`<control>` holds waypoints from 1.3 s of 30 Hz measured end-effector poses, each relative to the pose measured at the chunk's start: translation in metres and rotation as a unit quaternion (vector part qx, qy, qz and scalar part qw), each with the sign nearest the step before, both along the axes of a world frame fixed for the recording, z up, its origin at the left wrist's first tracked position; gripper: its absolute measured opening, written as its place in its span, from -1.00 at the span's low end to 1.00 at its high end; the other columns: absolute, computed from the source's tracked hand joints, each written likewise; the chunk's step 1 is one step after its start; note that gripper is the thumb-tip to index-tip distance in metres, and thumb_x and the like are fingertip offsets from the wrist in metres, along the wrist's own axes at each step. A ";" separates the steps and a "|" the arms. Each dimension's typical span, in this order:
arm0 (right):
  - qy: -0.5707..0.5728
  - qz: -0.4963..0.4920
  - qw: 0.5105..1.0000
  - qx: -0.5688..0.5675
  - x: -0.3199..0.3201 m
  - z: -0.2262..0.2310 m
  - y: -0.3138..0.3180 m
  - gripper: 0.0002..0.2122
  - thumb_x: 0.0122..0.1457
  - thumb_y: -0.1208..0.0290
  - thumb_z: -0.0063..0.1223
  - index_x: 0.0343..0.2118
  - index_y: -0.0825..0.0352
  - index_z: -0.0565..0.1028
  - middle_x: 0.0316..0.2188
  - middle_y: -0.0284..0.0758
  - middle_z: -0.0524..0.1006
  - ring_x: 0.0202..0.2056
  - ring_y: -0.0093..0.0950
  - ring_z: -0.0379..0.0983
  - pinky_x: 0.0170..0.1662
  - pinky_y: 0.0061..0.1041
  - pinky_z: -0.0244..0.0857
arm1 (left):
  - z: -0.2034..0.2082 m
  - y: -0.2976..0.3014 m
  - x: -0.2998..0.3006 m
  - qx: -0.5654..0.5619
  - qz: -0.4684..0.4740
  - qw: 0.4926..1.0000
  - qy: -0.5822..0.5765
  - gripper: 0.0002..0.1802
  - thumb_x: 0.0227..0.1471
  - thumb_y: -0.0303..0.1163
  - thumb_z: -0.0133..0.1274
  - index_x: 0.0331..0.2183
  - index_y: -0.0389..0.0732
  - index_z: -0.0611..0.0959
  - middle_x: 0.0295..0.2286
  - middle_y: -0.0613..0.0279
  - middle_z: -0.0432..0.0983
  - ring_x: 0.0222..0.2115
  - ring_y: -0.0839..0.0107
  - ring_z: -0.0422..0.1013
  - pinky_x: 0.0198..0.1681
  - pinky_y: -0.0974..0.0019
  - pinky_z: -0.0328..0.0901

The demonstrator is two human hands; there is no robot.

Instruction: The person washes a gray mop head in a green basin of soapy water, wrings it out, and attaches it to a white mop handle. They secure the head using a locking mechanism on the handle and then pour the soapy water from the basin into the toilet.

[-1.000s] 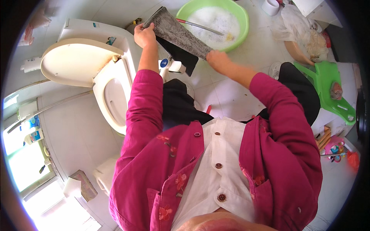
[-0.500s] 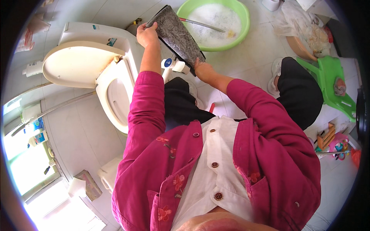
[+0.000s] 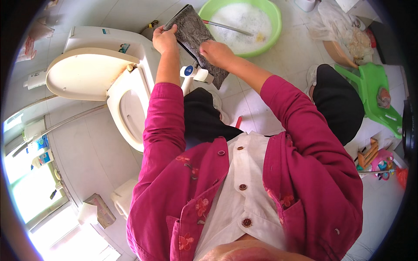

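Note:
A grey fluffy mop pad (image 3: 194,27) on a flat, dark-edged mop head slants in front of me. My left hand (image 3: 165,40) is closed on its upper left edge, thumb on top. My right hand (image 3: 217,53) lies across the middle of the pad, fingers curled in against the pile; its fingertips are partly hidden. Below that hand the pad's lower end (image 3: 220,77) hangs down. Just behind the pad is a light green basin (image 3: 277,31) of white suds, with a red-and-grey pole (image 3: 228,28) leaning into it.
A toilet (image 3: 126,108) with its lid raised stands on the left. Near the pad's lower end is a white fitting with a blue disc (image 3: 188,71). A red object (image 3: 239,122) lies between my feet. On the right are a green plastic stool (image 3: 374,78) and crumpled plastic bags (image 3: 335,28).
My right hand has moved from the pad's lower end up to its middle. The pad's lower end now hangs looser, without the dark frame edge showing there. My left hand keeps its hold.

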State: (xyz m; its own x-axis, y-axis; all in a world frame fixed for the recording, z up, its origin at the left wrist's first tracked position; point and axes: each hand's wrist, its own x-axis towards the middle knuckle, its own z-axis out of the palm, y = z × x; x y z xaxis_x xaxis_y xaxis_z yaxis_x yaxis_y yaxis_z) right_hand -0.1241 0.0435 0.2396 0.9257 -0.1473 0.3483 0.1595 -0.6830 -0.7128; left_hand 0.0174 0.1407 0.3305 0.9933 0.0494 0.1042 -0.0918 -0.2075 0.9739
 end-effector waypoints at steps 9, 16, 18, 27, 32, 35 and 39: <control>-0.072 -0.013 0.992 0.103 0.047 0.003 0.023 -0.87 0.05 0.40 0.08 -0.42 0.35 0.47 -0.43 -0.12 0.51 -0.28 -0.13 0.49 -0.19 -0.21 0.37 | 0.004 -0.012 -0.007 0.021 0.002 1.000 0.010 -0.66 -0.23 -0.60 0.34 -0.31 -0.34 0.61 -0.47 0.26 0.55 -0.51 0.50 0.40 -0.47 0.41 0.27; 0.113 0.171 0.798 0.566 0.050 0.009 -0.005 -0.82 0.09 0.34 0.03 -0.49 0.36 0.50 -0.57 -0.30 0.52 -0.54 -0.41 0.48 -0.46 -0.47 0.37 | 0.003 0.000 0.001 -0.066 -0.025 0.996 0.055 -0.68 -0.19 -0.62 0.30 -0.30 -0.30 0.58 -0.50 0.29 0.52 -0.50 0.51 0.39 -0.43 0.43 0.26; 0.059 0.048 0.786 0.614 0.042 -0.010 -0.021 -0.81 0.11 0.33 0.03 -0.48 0.36 0.51 -0.61 -0.36 0.47 -0.59 -0.54 0.42 -0.54 -0.56 0.32 | 0.010 0.005 0.007 -0.074 -0.028 0.995 0.066 -0.69 -0.17 -0.62 0.29 -0.31 -0.29 0.57 -0.50 0.31 0.51 -0.54 0.53 0.38 -0.50 0.44 0.23; 0.143 -0.108 0.906 0.383 0.013 -0.153 -0.065 -0.63 -0.02 0.35 0.19 -0.11 0.35 0.53 -0.26 -0.24 0.57 -0.23 -0.38 0.50 -0.14 -0.42 0.37 | 0.026 -0.002 -0.001 -0.098 -0.061 0.987 0.115 -0.73 -0.12 -0.59 0.28 -0.31 -0.24 0.57 -0.47 0.32 0.52 -0.54 0.52 0.38 -0.56 0.45 0.20; 0.305 -0.070 0.868 0.385 0.003 -0.179 -0.057 -0.57 -0.02 0.44 0.25 -0.02 0.31 0.49 -0.16 -0.28 0.55 -0.21 -0.45 0.46 -0.24 -0.40 0.37 | 0.027 0.002 0.004 -0.102 -0.062 0.983 0.138 -0.73 -0.11 -0.57 0.28 -0.30 -0.20 0.58 -0.43 0.31 0.53 -0.43 0.48 0.40 -0.44 0.39 0.25; 0.390 -0.084 0.811 0.428 -0.013 -0.189 -0.035 -0.55 -0.05 0.42 0.28 -0.02 0.30 0.48 -0.16 -0.29 0.54 -0.21 -0.44 0.45 -0.30 -0.40 0.36 | 0.028 0.009 0.002 -0.076 -0.044 0.985 0.147 -0.73 -0.09 -0.58 0.27 -0.28 -0.20 0.57 -0.41 0.31 0.53 -0.40 0.46 0.42 -0.37 0.35 0.31; 0.305 -0.077 0.834 0.453 -0.020 -0.211 -0.015 -0.53 -0.08 0.36 0.33 -0.05 0.30 0.48 -0.15 -0.29 0.53 -0.20 -0.42 0.44 -0.24 -0.40 0.35 | 0.026 0.007 0.007 -0.082 -0.063 0.982 0.156 -0.72 -0.08 -0.57 0.26 -0.26 -0.21 0.58 -0.39 0.29 0.54 -0.39 0.45 0.44 -0.36 0.36 0.33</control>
State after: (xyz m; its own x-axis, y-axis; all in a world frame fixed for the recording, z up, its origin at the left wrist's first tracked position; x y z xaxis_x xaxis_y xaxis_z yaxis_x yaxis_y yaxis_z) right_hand -0.1442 0.0280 0.0285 0.8364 -0.2277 -0.4986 -0.4608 0.2003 -0.8646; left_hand 0.0246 0.1479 0.3564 0.9752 -0.0842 -0.2046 0.2007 -0.0521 0.9783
